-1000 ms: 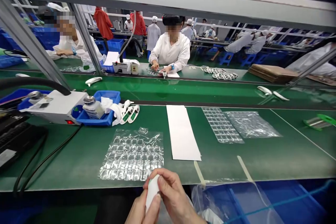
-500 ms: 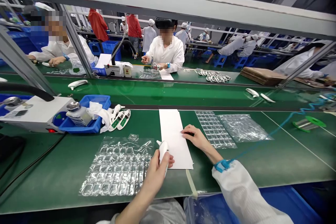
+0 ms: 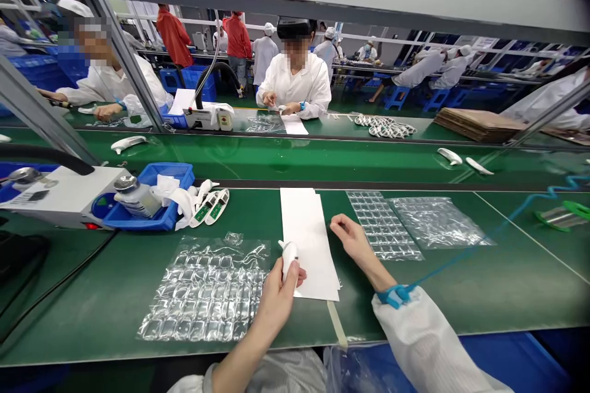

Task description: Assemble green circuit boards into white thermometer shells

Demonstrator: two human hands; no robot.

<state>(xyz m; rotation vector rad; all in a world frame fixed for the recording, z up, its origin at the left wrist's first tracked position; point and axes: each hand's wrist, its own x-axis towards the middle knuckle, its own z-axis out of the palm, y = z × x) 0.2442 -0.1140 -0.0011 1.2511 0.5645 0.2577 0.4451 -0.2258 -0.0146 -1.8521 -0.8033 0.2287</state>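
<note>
A white ear thermometer (image 3: 289, 259) sits in my left hand (image 3: 280, 285), its narrow tip pointing up and to the left. The fingers wrap round its body, over the lower left of the white paper sheets (image 3: 305, 221). My right hand (image 3: 353, 238) is just beyond the right edge of the paper, apart from it. Its thumb and fingertips are pinched together; what is between them, if anything, I cannot make out. A blue wrist strap (image 3: 395, 296) with a coiled cord circles the right wrist. Left of my left hand lies a clear plastic blister sheet (image 3: 198, 295).
A blue tray (image 3: 168, 221) holds a bottle and white tissue, with opened thermometer halves (image 3: 216, 206) beside it. Another blister sheet (image 3: 385, 224) and clear film (image 3: 440, 221) lie right. Solder wire spool (image 3: 565, 216) stands far right. Co-workers sit beyond the green conveyor (image 3: 295, 159).
My right hand has drawn off the paper's edge to the right, its fingers closing into a pinch. My left hand still holds the thermometer in nearly the same place.
</note>
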